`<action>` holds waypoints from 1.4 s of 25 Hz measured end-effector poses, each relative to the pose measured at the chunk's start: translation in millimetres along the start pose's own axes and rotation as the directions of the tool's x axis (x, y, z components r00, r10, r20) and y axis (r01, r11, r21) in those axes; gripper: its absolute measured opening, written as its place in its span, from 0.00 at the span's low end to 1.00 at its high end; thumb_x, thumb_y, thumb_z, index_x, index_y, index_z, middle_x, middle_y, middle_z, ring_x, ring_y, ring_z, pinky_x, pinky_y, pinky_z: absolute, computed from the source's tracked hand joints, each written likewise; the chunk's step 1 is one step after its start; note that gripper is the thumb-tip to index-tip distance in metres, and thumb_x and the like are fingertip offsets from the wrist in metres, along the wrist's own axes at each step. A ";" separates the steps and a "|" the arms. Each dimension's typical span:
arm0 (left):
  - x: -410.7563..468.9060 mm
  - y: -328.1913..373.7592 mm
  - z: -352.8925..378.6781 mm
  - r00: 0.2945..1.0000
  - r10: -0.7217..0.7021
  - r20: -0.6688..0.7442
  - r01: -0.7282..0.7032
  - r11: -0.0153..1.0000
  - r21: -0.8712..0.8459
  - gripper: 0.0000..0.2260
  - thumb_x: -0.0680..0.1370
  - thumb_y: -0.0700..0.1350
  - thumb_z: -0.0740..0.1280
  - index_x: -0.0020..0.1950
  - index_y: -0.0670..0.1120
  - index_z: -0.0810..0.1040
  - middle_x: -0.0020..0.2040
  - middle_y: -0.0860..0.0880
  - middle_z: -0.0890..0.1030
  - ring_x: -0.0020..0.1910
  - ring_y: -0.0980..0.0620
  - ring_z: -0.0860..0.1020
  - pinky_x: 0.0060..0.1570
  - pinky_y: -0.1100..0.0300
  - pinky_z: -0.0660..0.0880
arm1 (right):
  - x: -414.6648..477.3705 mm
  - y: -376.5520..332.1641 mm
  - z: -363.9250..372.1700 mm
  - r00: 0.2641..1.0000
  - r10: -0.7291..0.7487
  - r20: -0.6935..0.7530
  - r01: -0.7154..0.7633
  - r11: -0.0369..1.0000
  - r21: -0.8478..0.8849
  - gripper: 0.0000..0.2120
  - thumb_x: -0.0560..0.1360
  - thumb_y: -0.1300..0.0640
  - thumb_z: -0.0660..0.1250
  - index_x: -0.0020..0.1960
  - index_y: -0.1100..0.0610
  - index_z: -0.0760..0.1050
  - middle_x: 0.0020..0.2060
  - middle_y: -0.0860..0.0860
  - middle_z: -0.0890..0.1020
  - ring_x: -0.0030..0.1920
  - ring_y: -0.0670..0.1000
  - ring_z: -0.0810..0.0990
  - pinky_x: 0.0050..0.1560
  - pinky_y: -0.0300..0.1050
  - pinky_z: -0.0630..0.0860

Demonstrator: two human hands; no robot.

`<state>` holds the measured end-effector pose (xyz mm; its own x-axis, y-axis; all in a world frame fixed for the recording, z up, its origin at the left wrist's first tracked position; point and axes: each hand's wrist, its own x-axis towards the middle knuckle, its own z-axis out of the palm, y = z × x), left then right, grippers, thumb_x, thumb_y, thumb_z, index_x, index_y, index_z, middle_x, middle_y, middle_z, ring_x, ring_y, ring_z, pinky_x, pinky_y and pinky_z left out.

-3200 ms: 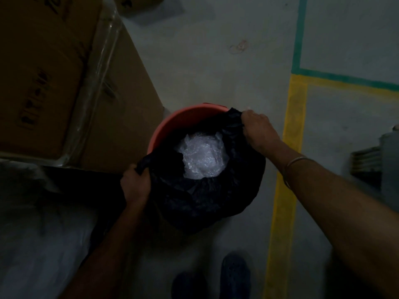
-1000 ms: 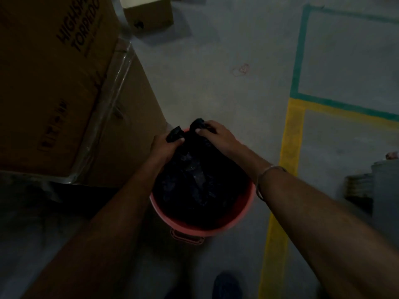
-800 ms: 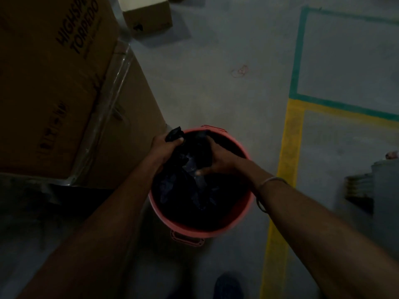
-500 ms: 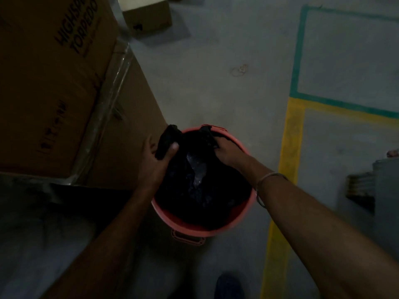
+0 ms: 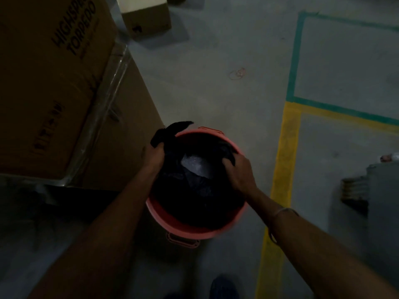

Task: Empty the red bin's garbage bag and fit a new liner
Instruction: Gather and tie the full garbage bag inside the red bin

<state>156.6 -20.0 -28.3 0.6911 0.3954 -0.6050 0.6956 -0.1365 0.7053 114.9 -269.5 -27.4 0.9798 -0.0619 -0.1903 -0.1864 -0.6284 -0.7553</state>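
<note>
The round red bin [image 5: 190, 230] stands on the grey floor below me. A black garbage bag [image 5: 200, 195] fills its inside, with crumpled clear plastic [image 5: 195, 167] showing through the bag's mouth. My left hand [image 5: 153, 155] grips a bunched end of the bag at the bin's left rim, the tip sticking up past the rim. My right hand [image 5: 238, 172] grips the other bunched end over the right side of the bin. The scene is dim.
Large cardboard boxes [image 5: 54, 87] stand close on the left, touching the bin's side. A small box [image 5: 146, 17] lies further off. Yellow [image 5: 285, 169] and green [image 5: 294, 61] floor lines run on the right. A grey object [image 5: 380, 201] is at the right edge. My shoe [image 5: 224, 288] is below.
My hands brought the bag's edges together over the bin, then pulled apart again. Now each hand holds one bunched end at opposite sides, and the clear plastic shows between them.
</note>
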 end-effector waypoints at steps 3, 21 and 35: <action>6.1 10.5 -3.4 0.999 -0.008 -0.040 0.008 1.000 0.012 0.20 0.80 0.45 0.62 0.69 0.36 0.73 0.65 0.36 0.77 0.62 0.37 0.77 0.64 0.45 0.74 | -49.2 1.8 5.8 0.992 0.087 -0.087 -0.095 0.991 -0.093 0.18 0.72 0.47 0.60 0.53 0.58 0.79 0.44 0.57 0.84 0.43 0.59 0.82 0.42 0.49 0.76; -8.5 27.0 30.5 0.909 0.263 0.323 -0.300 0.951 0.070 0.09 0.77 0.43 0.67 0.54 0.48 0.83 0.49 0.48 0.84 0.46 0.54 0.82 0.44 0.64 0.78 | 67.7 -44.9 36.8 0.811 -0.055 0.583 -0.048 0.986 0.159 0.51 0.67 0.55 0.80 0.80 0.58 0.52 0.74 0.53 0.69 0.73 0.52 0.69 0.69 0.43 0.72; -76.6 -79.3 13.6 0.976 -0.186 0.116 0.114 0.882 0.458 0.51 0.63 0.60 0.79 0.78 0.44 0.58 0.74 0.42 0.69 0.71 0.42 0.71 0.70 0.53 0.69 | 83.3 -62.8 50.7 0.815 0.165 0.556 -0.508 0.665 0.547 0.22 0.81 0.63 0.64 0.74 0.61 0.66 0.69 0.57 0.73 0.63 0.61 0.77 0.43 0.49 0.85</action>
<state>51.1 -51.8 -42.9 0.5677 0.3061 -0.7643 0.7819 -0.4910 0.3841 204.5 -195.8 -27.6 0.7272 0.2767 -0.6282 -0.6614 0.0379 -0.7490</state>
